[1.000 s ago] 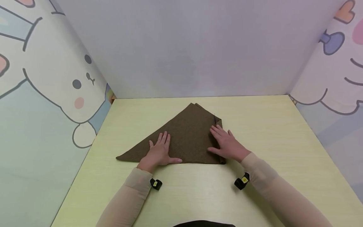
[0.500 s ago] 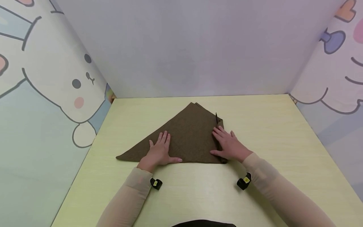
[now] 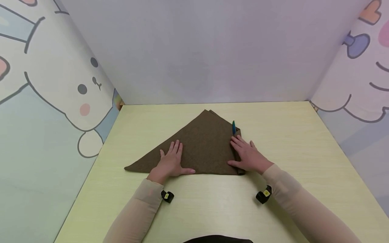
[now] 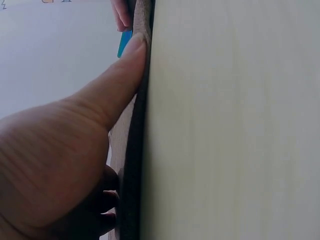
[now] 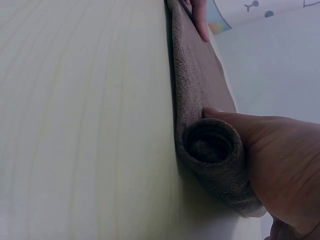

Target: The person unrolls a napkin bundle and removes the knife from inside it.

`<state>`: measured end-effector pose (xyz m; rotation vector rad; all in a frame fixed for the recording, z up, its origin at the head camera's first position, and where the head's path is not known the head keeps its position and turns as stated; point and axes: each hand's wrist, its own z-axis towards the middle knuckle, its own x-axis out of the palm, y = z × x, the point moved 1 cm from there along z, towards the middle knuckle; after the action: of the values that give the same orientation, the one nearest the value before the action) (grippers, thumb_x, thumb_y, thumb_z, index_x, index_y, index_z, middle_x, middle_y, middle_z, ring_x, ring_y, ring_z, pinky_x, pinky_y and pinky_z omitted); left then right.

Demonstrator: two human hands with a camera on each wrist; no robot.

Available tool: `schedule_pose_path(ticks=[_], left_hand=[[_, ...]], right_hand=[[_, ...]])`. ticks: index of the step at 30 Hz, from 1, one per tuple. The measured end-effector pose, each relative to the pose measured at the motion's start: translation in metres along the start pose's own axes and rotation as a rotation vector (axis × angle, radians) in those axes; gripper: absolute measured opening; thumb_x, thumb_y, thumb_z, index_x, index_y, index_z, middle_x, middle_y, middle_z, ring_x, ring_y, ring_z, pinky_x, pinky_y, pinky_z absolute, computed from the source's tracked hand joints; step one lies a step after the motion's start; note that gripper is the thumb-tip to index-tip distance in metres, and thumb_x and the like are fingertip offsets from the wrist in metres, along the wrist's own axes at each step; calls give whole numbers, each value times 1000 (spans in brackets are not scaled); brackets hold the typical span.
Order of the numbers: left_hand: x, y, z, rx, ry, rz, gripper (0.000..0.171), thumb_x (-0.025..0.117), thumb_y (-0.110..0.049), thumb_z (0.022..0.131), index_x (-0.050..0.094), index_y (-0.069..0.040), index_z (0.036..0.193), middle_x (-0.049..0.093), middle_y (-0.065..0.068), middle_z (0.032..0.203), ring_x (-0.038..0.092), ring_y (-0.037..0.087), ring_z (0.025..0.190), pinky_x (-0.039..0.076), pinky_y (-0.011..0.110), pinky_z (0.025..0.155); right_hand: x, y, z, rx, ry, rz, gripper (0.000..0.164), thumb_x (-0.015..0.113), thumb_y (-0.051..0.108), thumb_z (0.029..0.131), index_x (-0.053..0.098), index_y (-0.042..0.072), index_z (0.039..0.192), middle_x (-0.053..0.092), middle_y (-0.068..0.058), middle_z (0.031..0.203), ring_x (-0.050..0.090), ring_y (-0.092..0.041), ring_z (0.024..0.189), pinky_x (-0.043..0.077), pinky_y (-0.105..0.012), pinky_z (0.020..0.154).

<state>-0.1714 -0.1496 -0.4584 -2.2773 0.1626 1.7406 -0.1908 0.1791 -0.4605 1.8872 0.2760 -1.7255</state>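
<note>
A brown woven cloth lies flat on the table, folded to a broad wedge with its long point at the left. Its right side is turned into a roll, whose spiral end shows in the right wrist view. My left hand rests spread on the cloth, thumb along the near edge. Along the roll lies my right hand, fingers extended over it and thumb on the cloth to its left. A slim blue-green piece with a pointed end sticks out beside the roll's far end; its lower part is hidden.
The pale wooden table extends on all sides of the cloth. A plain light wall rises behind it, with cartoon-printed panels at the left and right. A dark rounded edge shows at the bottom.
My right hand has shifted slightly right along with the roll. The piece at its far end, a thin dark line before, now shows its wider blue-green face. My left hand has stayed put.
</note>
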Motion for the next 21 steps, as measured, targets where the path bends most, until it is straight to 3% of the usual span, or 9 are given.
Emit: schedule_pose_path(ticks=[21], left_hand=[[1, 1, 1, -3, 4, 3, 131, 53, -87, 66, 3, -5, 154, -4, 13, 160, -5, 29, 147, 10, 71, 105]], right_hand=[[0, -8, -6, 12, -15, 13, 86, 65, 51, 88, 33, -1, 148, 22, -15, 157, 12, -36, 145, 18, -71, 103]])
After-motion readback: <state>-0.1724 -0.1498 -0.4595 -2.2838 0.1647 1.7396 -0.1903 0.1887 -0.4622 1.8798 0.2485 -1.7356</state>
